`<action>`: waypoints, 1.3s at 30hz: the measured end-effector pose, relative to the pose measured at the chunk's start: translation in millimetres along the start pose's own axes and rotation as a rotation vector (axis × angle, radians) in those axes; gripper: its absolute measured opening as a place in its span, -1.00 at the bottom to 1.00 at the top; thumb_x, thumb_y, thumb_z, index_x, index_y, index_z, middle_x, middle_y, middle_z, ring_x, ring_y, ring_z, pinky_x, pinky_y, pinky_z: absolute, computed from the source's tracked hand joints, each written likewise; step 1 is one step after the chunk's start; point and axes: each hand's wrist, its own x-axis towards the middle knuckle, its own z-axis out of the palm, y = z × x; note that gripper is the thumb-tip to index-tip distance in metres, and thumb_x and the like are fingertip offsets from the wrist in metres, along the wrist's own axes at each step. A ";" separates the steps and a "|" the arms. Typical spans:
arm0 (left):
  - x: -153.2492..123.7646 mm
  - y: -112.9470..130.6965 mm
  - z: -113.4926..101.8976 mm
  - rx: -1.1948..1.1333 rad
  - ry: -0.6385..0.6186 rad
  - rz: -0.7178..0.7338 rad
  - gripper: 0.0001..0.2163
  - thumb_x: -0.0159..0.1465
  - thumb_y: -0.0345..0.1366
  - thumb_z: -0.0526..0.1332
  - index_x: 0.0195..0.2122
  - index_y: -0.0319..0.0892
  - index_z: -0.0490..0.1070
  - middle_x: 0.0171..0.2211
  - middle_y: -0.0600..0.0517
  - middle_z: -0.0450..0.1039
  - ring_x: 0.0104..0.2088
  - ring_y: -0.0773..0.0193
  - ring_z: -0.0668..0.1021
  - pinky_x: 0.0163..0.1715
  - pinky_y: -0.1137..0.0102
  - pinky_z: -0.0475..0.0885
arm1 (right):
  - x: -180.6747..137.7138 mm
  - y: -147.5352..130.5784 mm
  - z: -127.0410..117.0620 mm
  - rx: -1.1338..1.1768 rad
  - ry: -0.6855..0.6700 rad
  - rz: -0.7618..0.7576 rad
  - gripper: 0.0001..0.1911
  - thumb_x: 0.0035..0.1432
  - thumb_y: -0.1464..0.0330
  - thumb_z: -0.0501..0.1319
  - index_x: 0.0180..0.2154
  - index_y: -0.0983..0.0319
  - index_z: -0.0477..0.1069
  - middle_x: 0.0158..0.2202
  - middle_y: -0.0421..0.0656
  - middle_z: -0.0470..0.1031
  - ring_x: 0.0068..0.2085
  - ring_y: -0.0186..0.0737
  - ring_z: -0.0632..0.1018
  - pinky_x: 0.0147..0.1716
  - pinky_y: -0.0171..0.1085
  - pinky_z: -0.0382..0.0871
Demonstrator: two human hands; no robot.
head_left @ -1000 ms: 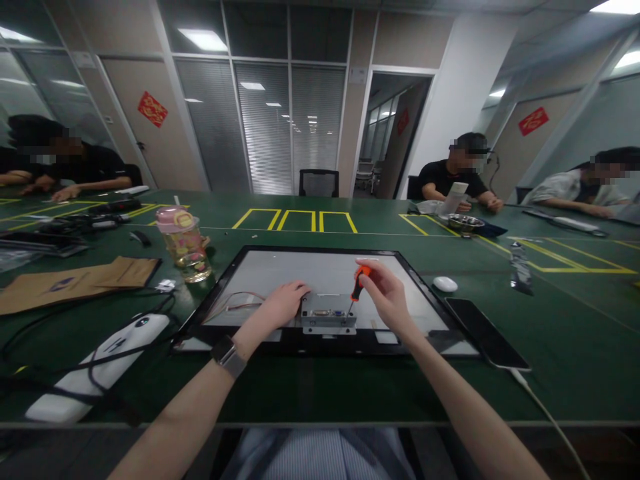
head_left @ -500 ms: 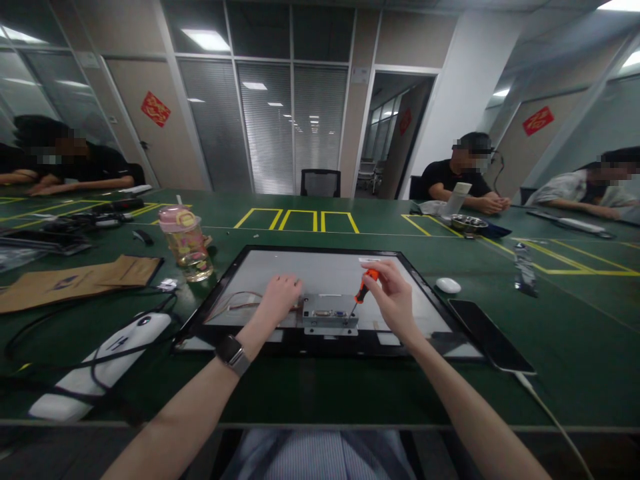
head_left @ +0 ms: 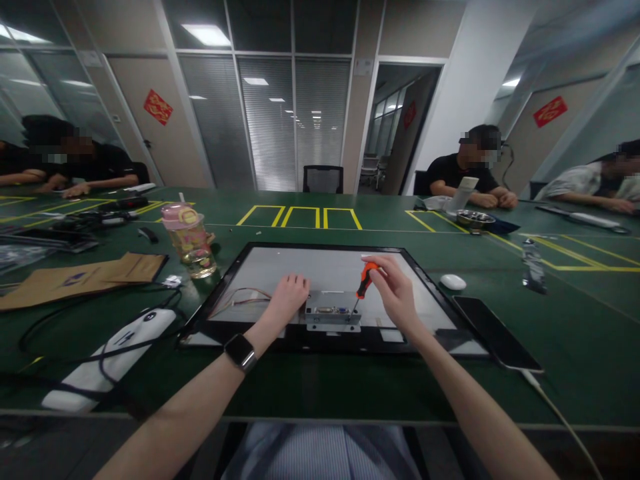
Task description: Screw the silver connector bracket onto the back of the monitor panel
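A black-framed monitor panel point(head_left: 330, 263) lies face down on the green table, its grey metal back showing. A small metal connector box point(head_left: 333, 315) sits near its front edge. My left hand point(head_left: 287, 299) rests with curled fingers on the panel, against the box's left end, next to thin coloured wires point(head_left: 235, 298). My right hand point(head_left: 395, 290) pinches a small screwdriver with an orange handle point(head_left: 366, 279), held tilted, its tip down at the box's right end.
A black phone point(head_left: 495, 333) with a white cable lies right of the panel, a white mouse point(head_left: 453, 281) behind it. At left stand a pink-lidded bottle point(head_left: 191, 241), a brown paper bag point(head_left: 80, 275) and a white device point(head_left: 107, 353) wrapped in black cable. Other people sit around the table.
The view has shifted slightly. My right hand has tilted the screwdriver and kept its tip at the box's right end. My left hand stays beside the box.
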 end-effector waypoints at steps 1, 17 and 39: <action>0.0 0.3 -0.1 -0.018 -0.005 0.000 -0.85 0.36 -0.45 0.10 -0.09 -0.29 0.39 -0.22 -0.22 0.47 -0.16 0.06 0.51 -0.15 0.21 0.33 | 0.0 -1.5 0.0 -0.008 -0.019 0.005 -0.77 0.33 0.25 0.13 -0.05 0.07 0.50 -0.13 -0.10 0.43 -0.16 -0.15 0.50 -0.17 -0.12 0.48; 2.0 1.6 -0.2 -0.017 -0.020 0.046 -0.81 0.37 -0.44 0.08 -0.07 -0.30 0.42 -0.20 -0.25 0.47 -0.14 0.02 0.50 -0.14 0.17 0.32 | -0.6 3.7 3.0 0.161 0.021 0.100 -0.81 0.27 0.24 0.22 -0.11 0.09 0.53 -0.21 -0.13 0.53 -0.16 -0.15 0.56 -0.12 -0.12 0.48; 2.9 -2.2 4.8 -0.056 -0.083 -0.008 -0.85 0.36 -0.47 0.10 -0.09 -0.29 0.40 -0.19 -0.23 0.46 -0.13 0.08 0.54 -0.19 0.27 0.44 | -3.0 9.0 6.1 0.370 -0.056 0.238 -0.73 0.20 0.09 0.28 -0.13 0.07 0.51 -0.20 -0.15 0.58 -0.12 -0.10 0.61 -0.01 -0.01 0.48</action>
